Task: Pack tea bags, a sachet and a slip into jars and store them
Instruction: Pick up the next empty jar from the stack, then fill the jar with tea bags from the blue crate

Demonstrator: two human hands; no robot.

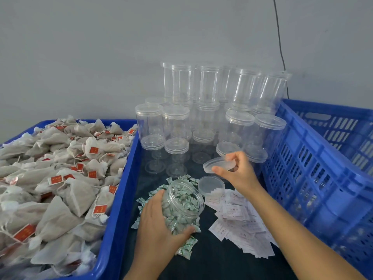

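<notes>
Opening a jar above the sachets

The left hand grips the tilted jar over the sachets on the bench; the right hand pinches its lid. Best set the lid aside nearby, keeping the jar mouth clear.

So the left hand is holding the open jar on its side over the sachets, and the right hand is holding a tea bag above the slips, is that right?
Not quite. The head view shows the right hand pinching a clear lid, not a tea bag. The rest stands: the left hand holds the open jar on its side over the sachets, and the right hand is above the slips.
</notes>
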